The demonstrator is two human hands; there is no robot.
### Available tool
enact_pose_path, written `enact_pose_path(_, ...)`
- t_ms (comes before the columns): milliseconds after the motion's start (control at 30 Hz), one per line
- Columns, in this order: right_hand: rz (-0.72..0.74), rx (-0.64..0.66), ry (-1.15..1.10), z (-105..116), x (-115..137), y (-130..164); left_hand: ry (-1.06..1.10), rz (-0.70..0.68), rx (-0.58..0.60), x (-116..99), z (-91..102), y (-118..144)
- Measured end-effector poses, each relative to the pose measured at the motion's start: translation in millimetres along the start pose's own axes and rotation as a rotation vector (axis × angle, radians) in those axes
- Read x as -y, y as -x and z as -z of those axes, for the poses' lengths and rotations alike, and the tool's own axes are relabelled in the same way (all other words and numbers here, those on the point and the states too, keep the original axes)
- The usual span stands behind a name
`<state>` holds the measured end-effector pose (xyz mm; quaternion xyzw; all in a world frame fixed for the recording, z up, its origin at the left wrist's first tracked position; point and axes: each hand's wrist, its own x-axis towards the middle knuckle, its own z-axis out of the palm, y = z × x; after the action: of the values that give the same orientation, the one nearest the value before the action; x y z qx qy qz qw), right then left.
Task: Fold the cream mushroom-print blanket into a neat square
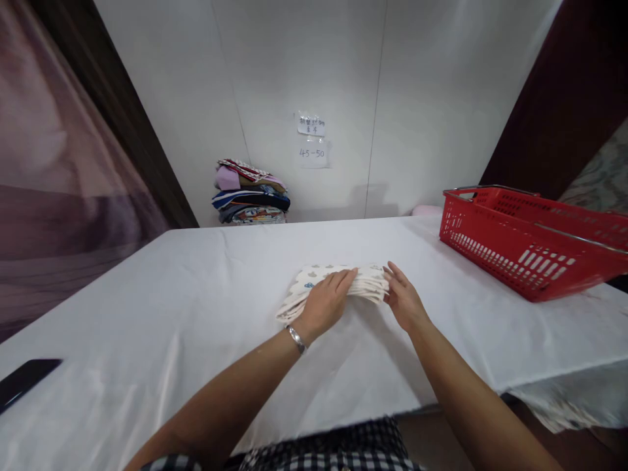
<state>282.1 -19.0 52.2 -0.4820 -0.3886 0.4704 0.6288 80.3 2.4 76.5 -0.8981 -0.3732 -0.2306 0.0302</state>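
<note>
- White table (161, 307), cloth-covered, fills most of the view; a person stands at its near edge, checked clothing at bottom of frame.
- Red basket (530, 239) on the far right of the table, wire handles down on its rim, well apart from both hands.
- Stack of folded clothes (250, 193) at the far edge, left of centre, against the white wall; mixed colours.
- Two paper notes (312, 139) stuck on the wall above and right of that stack; the lower one reads 45-50.
- Dark flat object (24, 381), probably a phone, on the near left edge of the table, well apart from the work.
- Nothing stands between the hands and the cloth; open table all round it.
- Folded cloth (338, 284), cream with small grey and blue prints, lies flat at table centre, folded into several layers.
- Left hand (326, 302) lies palm down on top of the cloth, fingers flat and spread toward the far right, pressing rather than gripping; silver bracelet (296, 339) on the wrist.
- Right hand (403, 299) is at the cloth's right end, fingers open and slightly curled, fingertips touching the folded edge; no closed grip visible.
- The cloth's left part sticks out from under the left hand; its right end sits between the two hands.
</note>
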Motion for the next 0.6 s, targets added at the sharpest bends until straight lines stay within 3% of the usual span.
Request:
enact_pose_path(133,0.128,-0.046,-0.102,9,2,8,0.119,0.106,-0.026,2,42.3,-25)
enact_pose_path(233,0.179,-0.183,-0.005,21,-5,11,0.337,0.184,-0.123,8,73.9,-44)
enact_pose_path(300,0.182,-0.197,0.066,29,-13,11,0.505,0.244,-0.177,14,90.4,-53)
enact_pose_path(433,0.189,-0.045,0.116,33,-24,10,0.869,0.414,-0.219,24,107.1,-62)
enact_pose_path(533,0.109,0.047,0.050,21,-26,8,1.154,0.508,-0.172,26,106.8,-60)
enact_pose_path(600,0.028,0.203,-0.014,7,-25,6,1.309,0.545,-0.115,27,104.0,-55)
